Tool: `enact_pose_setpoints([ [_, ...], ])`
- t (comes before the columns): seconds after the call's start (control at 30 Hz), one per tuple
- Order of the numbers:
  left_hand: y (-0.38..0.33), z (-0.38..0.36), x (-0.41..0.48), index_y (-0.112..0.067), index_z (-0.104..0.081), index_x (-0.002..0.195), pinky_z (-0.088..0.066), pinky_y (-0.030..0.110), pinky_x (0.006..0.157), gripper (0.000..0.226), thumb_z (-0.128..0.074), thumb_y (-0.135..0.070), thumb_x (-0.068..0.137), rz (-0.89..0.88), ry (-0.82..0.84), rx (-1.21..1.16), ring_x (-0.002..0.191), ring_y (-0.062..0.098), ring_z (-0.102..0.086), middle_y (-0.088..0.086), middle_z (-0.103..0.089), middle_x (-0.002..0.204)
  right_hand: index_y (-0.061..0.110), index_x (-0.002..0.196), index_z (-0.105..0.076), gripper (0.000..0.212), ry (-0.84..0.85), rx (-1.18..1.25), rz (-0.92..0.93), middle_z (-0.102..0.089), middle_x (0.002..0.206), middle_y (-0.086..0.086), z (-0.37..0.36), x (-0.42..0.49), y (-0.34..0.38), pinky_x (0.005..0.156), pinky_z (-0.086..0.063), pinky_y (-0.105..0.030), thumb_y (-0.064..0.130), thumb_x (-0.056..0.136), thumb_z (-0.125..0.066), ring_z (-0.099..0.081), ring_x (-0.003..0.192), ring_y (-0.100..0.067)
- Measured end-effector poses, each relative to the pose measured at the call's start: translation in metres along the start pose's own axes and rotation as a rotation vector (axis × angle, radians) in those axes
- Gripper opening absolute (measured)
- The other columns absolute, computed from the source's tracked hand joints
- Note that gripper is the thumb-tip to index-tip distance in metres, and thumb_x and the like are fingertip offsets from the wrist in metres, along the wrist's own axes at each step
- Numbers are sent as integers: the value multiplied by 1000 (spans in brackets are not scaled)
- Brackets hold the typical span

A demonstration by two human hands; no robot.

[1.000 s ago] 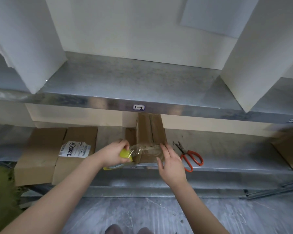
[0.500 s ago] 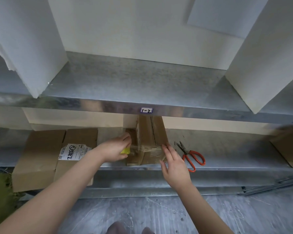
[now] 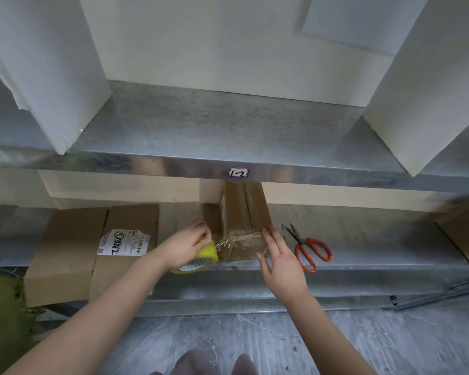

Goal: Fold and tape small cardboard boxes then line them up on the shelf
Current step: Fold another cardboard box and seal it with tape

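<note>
We note the cardboard box (image 3: 243, 220) on the lower shelf (image 3: 368, 239). Our left hand (image 3: 184, 246): fingers clamped on the yellow tape roll (image 3: 207, 259) beside it; right hand (image 3: 280, 259): fingers straight against its taped front corner.

Your left hand (image 3: 184, 246) and right hand (image 3: 282, 263) are ungloved. Both forearms (image 3: 106, 307) are unsleeved. Two rounded grey shapes (image 3: 198, 361) below: shoes or knees, unidentifiable.

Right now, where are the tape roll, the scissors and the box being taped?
tape roll (image 3: 210, 254), head view, yellow outer face.
scissors (image 3: 299, 240), head view, near the pivot.
box (image 3: 234, 212), head view, top flap.
</note>
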State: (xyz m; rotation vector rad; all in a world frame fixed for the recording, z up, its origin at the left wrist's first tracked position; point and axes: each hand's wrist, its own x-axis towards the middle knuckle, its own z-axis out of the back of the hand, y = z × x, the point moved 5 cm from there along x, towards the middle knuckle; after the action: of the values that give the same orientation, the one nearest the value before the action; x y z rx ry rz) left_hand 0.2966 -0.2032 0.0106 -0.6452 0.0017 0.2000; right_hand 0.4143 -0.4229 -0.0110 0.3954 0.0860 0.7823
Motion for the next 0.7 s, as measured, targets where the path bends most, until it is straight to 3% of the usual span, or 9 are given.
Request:
enact_pose_setpoints([
  [0.33,10,-5,16,-17,-46,96,-41,32,67,12,-43,-27,101,69,-2,226,79,18,-50,-4,-40,105,34,153,-22,57,35,-19,3,-18,161,10,1,-1,2,114,-37,-34,47,101,-38,-33,143,-17],
  [0.43,27,4,7,-12,-48,96,-45,39,73,12,-43,-22,101,133,-19,206,83,25,-53,3,-43,109,33,153,-21,58,29,-30,-1,-18,161,9,2,-2,0,115,-35,-34,47,100,-39,-33,143,-18],
  [0.7,39,21,-32,-24,-53,89,-39,22,83,8,-57,-25,95,118,-113,11,91,8,-51,-8,-47,97,31,149,-34,52,-44,-73,13,-36,154,4,10,-2,12,116,-29,-37,46,100,-41,-33,142,-20],
])
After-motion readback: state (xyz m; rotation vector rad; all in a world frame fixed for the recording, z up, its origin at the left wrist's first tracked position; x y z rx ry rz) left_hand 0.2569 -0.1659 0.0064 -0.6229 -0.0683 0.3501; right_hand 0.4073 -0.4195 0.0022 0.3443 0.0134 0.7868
